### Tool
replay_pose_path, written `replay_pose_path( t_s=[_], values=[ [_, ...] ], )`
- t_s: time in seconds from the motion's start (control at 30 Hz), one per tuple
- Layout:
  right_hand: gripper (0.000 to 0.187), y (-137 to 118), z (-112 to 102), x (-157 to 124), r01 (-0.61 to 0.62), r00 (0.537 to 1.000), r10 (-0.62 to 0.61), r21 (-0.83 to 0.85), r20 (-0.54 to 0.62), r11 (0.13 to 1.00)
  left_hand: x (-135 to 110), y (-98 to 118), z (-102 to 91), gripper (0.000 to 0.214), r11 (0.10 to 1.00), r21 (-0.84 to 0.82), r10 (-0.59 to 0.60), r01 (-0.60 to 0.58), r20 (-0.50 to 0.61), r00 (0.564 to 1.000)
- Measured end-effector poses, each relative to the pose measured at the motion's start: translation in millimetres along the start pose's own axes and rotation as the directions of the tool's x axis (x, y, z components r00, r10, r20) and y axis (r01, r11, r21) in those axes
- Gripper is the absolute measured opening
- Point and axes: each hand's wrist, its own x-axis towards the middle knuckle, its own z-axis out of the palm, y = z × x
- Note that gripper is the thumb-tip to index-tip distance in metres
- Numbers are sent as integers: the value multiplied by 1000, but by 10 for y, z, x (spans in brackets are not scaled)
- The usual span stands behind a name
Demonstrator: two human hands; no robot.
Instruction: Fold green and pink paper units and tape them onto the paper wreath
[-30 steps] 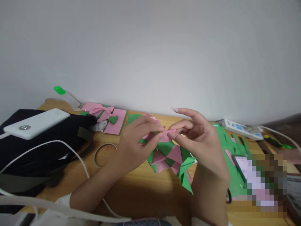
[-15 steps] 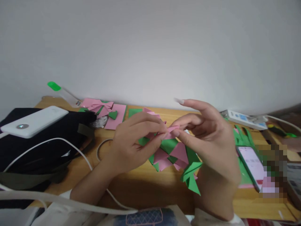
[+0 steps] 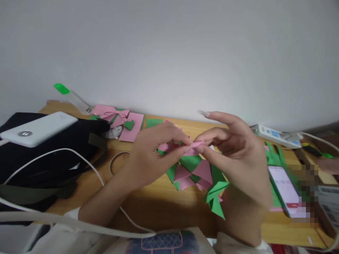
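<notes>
Between my two hands is a small piece of folded pink paper [image 3: 195, 149]. My left hand [image 3: 156, 153] pinches its left side with thumb and index finger. The thumb and a finger of my right hand [image 3: 235, 155] grip its right end, while another finger points up and away. Just under my hands are folded green and pink paper pieces; a pink paper bow [image 3: 181, 173] shows there, partly on green paper. A green folded paper bow [image 3: 216, 197] lies in front of my right wrist. My fingers hide part of the held paper.
On the left a white power bank [image 3: 39, 128] rests on a black bag [image 3: 87, 130], with white cables [image 3: 66, 149] nearby. Pink paper [image 3: 135, 128] with bows lies at the back. A power strip [image 3: 277, 135] and a phone [image 3: 284, 190] are on the right.
My left hand has shifted slightly right, its fingers still pinching the pink paper. The view has moved a little, and both hands keep their grip.
</notes>
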Motion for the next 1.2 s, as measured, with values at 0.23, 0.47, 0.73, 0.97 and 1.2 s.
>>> replay_pose_path(
  t_s=[0.23,0.47,0.73,0.97,1.2],
  values=[
    [42,-19,14,11,-12,1000,12,12,-4,1000,-16,-35,17,4,999,-15,-49,49,-18,999],
    [37,-6,-21,18,-13,999,12,-46,-34,999,-36,-77,37,9,991,-27,-136,134,-56,989],
    [32,45,-23,70,-60,997,62,59,-37,996,-26,-88,22,8,994,-22,-109,108,-30,994],
    [39,86,-48,87,-116,993,108,172,52,978,-13,-63,17,10,993,-3,-120,120,-25,992],
    [41,89,-27,112,-142,988,126,196,95,970,1,-25,17,10,987,-7,-161,161,-32,986]
  ],
)
